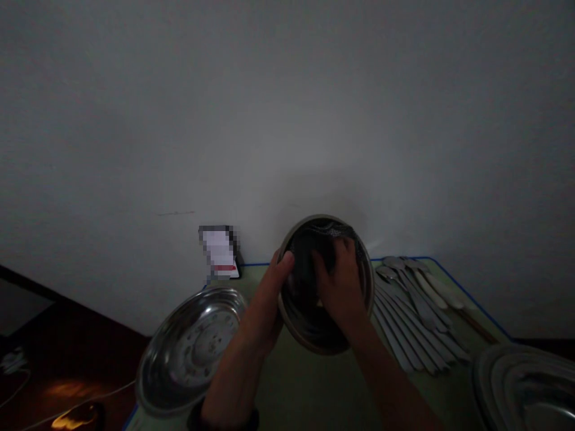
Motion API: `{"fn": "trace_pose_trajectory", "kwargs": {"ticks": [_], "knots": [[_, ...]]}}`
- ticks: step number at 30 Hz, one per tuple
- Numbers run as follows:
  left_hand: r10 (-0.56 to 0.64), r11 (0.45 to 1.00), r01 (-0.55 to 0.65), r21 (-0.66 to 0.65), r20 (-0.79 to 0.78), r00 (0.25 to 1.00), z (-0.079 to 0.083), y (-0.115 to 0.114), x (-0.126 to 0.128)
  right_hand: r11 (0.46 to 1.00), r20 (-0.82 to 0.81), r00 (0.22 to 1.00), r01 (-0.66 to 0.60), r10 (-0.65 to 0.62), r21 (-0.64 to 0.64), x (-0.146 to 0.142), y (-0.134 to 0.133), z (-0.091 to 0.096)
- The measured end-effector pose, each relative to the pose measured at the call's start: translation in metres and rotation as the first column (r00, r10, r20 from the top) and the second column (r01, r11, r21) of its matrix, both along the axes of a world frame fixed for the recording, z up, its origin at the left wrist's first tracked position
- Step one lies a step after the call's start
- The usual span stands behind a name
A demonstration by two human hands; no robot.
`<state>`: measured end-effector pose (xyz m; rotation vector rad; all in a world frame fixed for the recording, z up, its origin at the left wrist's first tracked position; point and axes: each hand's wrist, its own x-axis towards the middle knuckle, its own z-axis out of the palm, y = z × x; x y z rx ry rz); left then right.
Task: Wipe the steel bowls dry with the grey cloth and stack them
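My left hand (269,302) grips the left rim of a round metal bowl (314,346), its thumb over the edge. The bowl is tilted so that its inside faces me, and it is held up over the table. Inside it, my right hand (339,284) presses with curled fingers on a dark cloth (303,275) with a pale speckled edge near the top of the bowl. Dim light hides most of the cloth's shape and the fingertips.
A wide metal basin (155,359) stands left on the green table (309,395). Several spoons and other long-handled utensils (417,317) lie fanned at right. Stacked metal bowls (489,383) sit at the near right corner. A phone (220,251) leans against the wall (287,120).
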<state>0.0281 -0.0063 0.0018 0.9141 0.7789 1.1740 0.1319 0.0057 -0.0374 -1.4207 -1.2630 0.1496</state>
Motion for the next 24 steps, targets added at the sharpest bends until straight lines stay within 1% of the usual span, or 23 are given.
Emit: {"fn": "trace_pose_trajectory", "kwargs": {"ticks": [2,3,4,5,6,7,9,10,11,12,13,14,15,16,17,18,19,20,21,22,24], "knots": [[-0.048,0.999,0.048,0.003,0.0,0.999,-0.005,0.0,0.002,0.999,-0.063,0.998,-0.017,0.019,0.028,-0.002,-0.002,0.004],[-0.064,0.998,0.064,-0.004,0.001,0.998,-0.007,0.001,0.003,0.997,-0.072,0.995,-0.064,0.067,0.035,-0.003,-0.004,0.005],[-0.072,0.997,0.072,-0.019,0.006,0.997,-0.009,0.002,0.003,0.989,-0.069,0.987,-0.142,0.144,0.041,-0.005,-0.006,0.007],[-0.067,0.997,0.068,-0.037,0.015,0.998,-0.009,0.003,0.002,0.969,-0.061,0.968,-0.243,0.245,0.046,-0.006,-0.008,0.009],[-0.042,0.998,0.043,-0.05,0.027,0.999,-0.009,0.005,0.001,0.933,-0.051,0.932,-0.356,0.359,0.05,-0.007,-0.01,0.011],[0.009,0.999,-0.007,-0.051,0.042,0.999,-0.008,0.006,0.0,0.881,-0.043,0.881,-0.47,0.472,0.049,-0.008,-0.012,0.013],[0.154,0.988,-0.153,-0.029,0.067,0.986,-0.005,0.009,-0.004,0.763,-0.038,0.762,-0.646,0.646,0.025,-0.008,-0.016,0.018],[0.23,0.973,-0.229,-0.019,0.074,0.97,-0.003,0.01,-0.006,0.718,-0.038,0.717,-0.697,0.696,0.001,-0.009,-0.019,0.021],[0.294,0.956,-0.294,-0.016,0.074,0.953,0.0,0.011,-0.009,0.688,-0.031,0.688,-0.725,0.725,-0.032,-0.009,-0.021,0.023],[0.336,0.942,-0.335,-0.022,0.067,0.939,0.002,0.012,-0.011,0.671,-0.01,0.674,-0.737,0.739,-0.077,-0.01,-0.023,0.024],[0.355,0.935,-0.354,-0.033,0.059,0.933,0.004,0.012,-0.013,0.669,0.023,0.673,-0.731,0.739,-0.136,-0.01,-0.026,0.025],[0.364,0.931,-0.362,-0.039,0.052,0.93,0.005,0.012,-0.016,0.681,0.07,0.683,-0.703,0.727,-0.206,-0.011,-0.027,0.024],[0.368,0.93,-0.366,-0.038,0.05,0.929,0.006,0.012,-0.017,0.706,0.135,0.702,-0.65,0.7,-0.281,-0.012,-0.028,0.022],[0.373,0.928,-0.372,-0.023,0.053,0.927,0.007,0.011,-0.018,0.747,0.215,0.728,-0.564,0.651,-0.351,-0.012,-0.028,0.019],[0.38,0.925,-0.38,0.004,0.058,0.923,0.007,0.011,-0.019,0.799,0.306,0.756,-0.449,0.578,-0.401,-0.012,-0.027,0.016],[0.383,0.922,-0.385,0.033,0.058,0.922,0.006,0.01,-0.019,0.851,0.398,0.781,-0.31,0.482,-0.423,-0.011,-0.025,0.011],[0.378,0.923,-0.381,0.061,0.051,0.924,0.005,0.01,-0.018,0.895,0.48,0.796,-0.165,0.369,-0.414,-0.009,-0.022,0.007],[0.351,0.932,-0.353,0.083,0.037,0.936,0.004,0.009,-0.017,0.924,0.539,0.805,-0.03,0.248,-0.381,-0.007,-0.018,0.003],[0.306,0.947,-0.307,0.1,0.019,0.952,0.002,0.008,-0.014,0.938,0.567,0.813,0.083,0.131,-0.336,-0.004,-0.014,0.0],[0.25,0.962,-0.248,0.114,0.0,0.968,0.0,0.007,-0.012,0.942,0.561,0.828,0.169,0.024,-0.29,0.0,-0.009,-0.002],[0.126,0.985,-0.122,0.123,-0.028,0.992,-0.005,0.003,-0.004,0.945,0.455,0.878,0.263,-0.15,-0.195,0.006,-0.001,-0.005]]}}
